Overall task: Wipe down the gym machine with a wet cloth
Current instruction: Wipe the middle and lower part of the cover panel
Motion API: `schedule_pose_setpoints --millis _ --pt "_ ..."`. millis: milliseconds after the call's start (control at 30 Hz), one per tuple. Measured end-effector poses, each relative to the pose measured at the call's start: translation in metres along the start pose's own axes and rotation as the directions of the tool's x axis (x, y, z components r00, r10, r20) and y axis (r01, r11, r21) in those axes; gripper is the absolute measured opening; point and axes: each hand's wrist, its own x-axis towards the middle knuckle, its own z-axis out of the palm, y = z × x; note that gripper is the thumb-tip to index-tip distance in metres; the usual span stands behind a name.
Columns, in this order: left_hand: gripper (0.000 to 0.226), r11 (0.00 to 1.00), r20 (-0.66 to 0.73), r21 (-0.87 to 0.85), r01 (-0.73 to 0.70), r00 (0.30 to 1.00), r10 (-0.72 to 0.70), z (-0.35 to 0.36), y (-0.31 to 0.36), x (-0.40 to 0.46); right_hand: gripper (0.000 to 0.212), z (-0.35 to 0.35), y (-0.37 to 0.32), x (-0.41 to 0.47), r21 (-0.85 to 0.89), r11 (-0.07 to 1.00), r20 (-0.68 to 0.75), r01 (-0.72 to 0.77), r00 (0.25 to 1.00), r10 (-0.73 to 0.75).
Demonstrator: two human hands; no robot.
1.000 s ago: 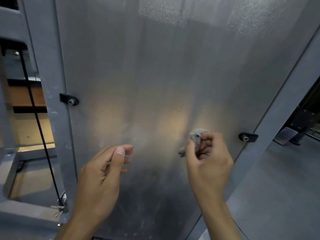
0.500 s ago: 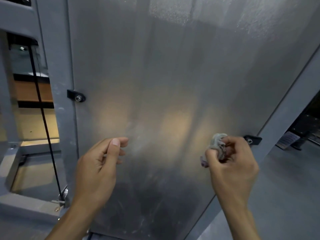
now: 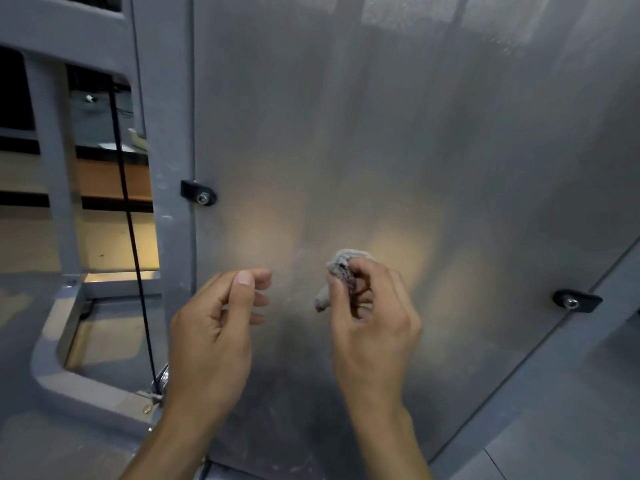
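Observation:
A large frosted grey panel (image 3: 398,140) of the gym machine fills the view, held to the grey frame (image 3: 166,140) by black bolted clips. My right hand (image 3: 372,317) grips a small bunched grey cloth (image 3: 343,266) and holds it against the panel near its middle. My left hand (image 3: 218,327) hovers just left of it, in front of the panel, fingers loosely curled and holding nothing.
A black clip (image 3: 198,192) sits at the panel's left edge and another black clip (image 3: 575,300) at the right edge. A black cable (image 3: 128,209) runs down behind the frame on the left. Grey floor (image 3: 571,420) lies at lower right.
My right hand with the cloth swung right toward the right clip, then back left toward the panel's middle. My left hand stayed in much the same pose.

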Motion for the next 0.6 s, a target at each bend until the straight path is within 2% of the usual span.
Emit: schedule_pose_setpoints --millis 200,400,533,600 --pt "0.032 1.000 -0.091 -0.016 0.007 0.996 -0.008 -0.007 -0.004 0.011 0.027 0.029 -0.019 -0.005 0.006 0.999 0.056 0.034 0.998 -0.034" --pt "0.032 0.998 -0.185 -0.051 0.032 0.982 -0.041 -0.011 -0.012 0.024 0.038 -0.005 0.001 0.006 -0.041 0.997 0.098 0.060 0.994 -0.056" --pt "0.033 0.995 -0.225 -0.093 0.046 0.972 -0.066 -0.014 -0.018 0.032 0.033 -0.035 0.015 0.011 -0.101 0.995 -0.012 0.021 1.000 -0.022" --pt "0.034 0.993 -0.245 -0.112 0.034 0.967 -0.061 -0.015 -0.020 0.036 0.042 -0.038 0.017 0.009 -0.134 0.991 -0.069 0.008 0.997 -0.018"
